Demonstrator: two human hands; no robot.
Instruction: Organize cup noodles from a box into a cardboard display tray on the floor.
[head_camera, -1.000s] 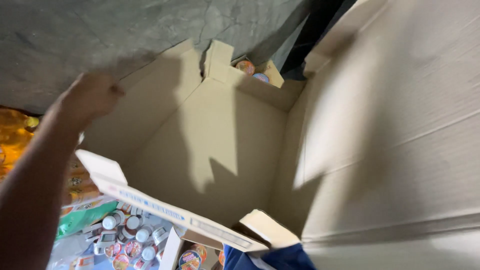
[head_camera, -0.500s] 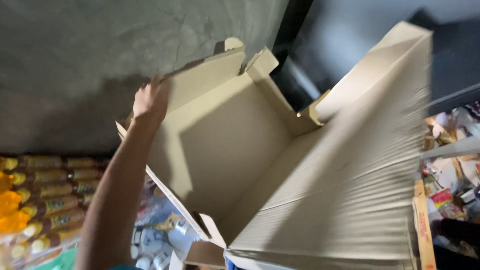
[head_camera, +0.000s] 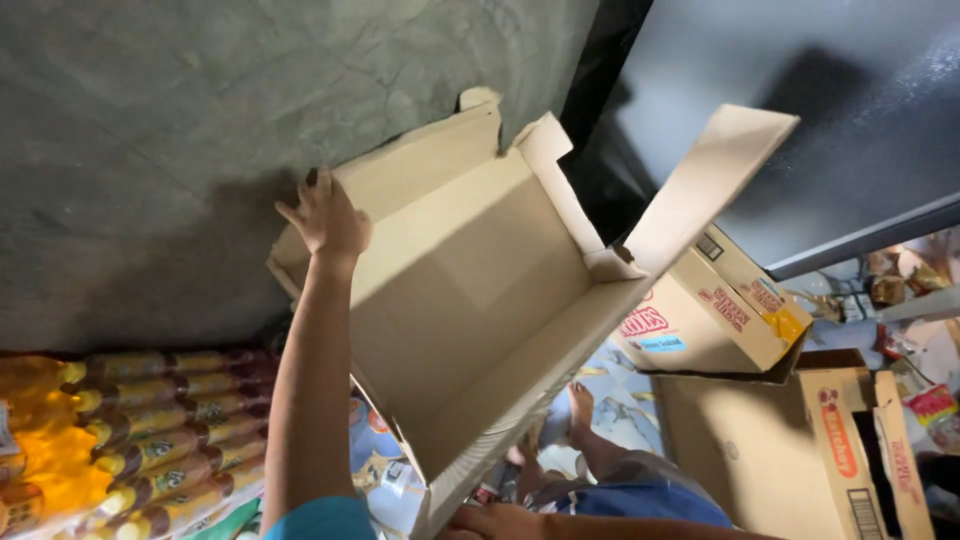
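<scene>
A large empty cardboard box (head_camera: 480, 300) is held up in front of me, open side toward me, its flaps spread. My left hand (head_camera: 325, 215) grips the box's upper left edge with the arm stretched up. My right hand (head_camera: 495, 522) shows at the bottom edge, fingers on the box's lower corner. Nothing lies inside the box.
Packs of yellow drink bottles (head_camera: 120, 430) are stacked at lower left. Two printed cardboard cartons (head_camera: 720, 320) (head_camera: 800, 450) stand at right. A grey wall (head_camera: 200, 120) and a dark panel (head_camera: 800, 120) are behind. My bare foot (head_camera: 580, 405) rests on a patterned floor below.
The box has moved away from me and tilted, so its whole shape and the cartons at right now show. My left hand stays on its upper left edge.
</scene>
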